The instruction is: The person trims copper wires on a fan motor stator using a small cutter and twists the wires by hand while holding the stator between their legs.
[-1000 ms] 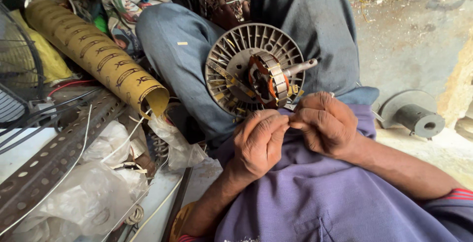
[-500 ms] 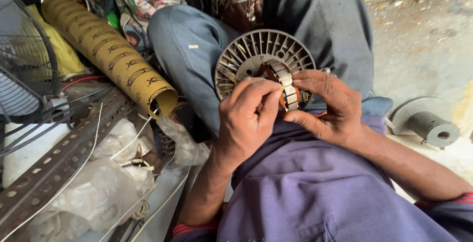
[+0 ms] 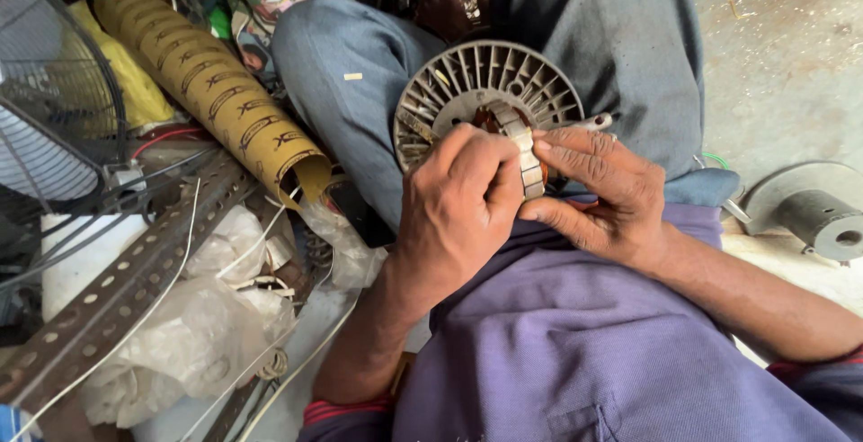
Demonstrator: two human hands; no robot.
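Both hands (image 3: 530, 199) now up on the stator (image 3: 526, 150).

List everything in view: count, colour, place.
motor housing: 1, grey finned disc, on the lap
stator core: 1, silver with copper windings, inside the housing, between both hands
cardboard tube: 1, tan, patterned, upper left
fan guard: 1, black wire, far left
slotted angle bar: 1, rusty grey, lower left
plastic bags: several, clear, lower left
metal hub: 1, grey, floor right
left hand: on the core
right hand: pinching the core
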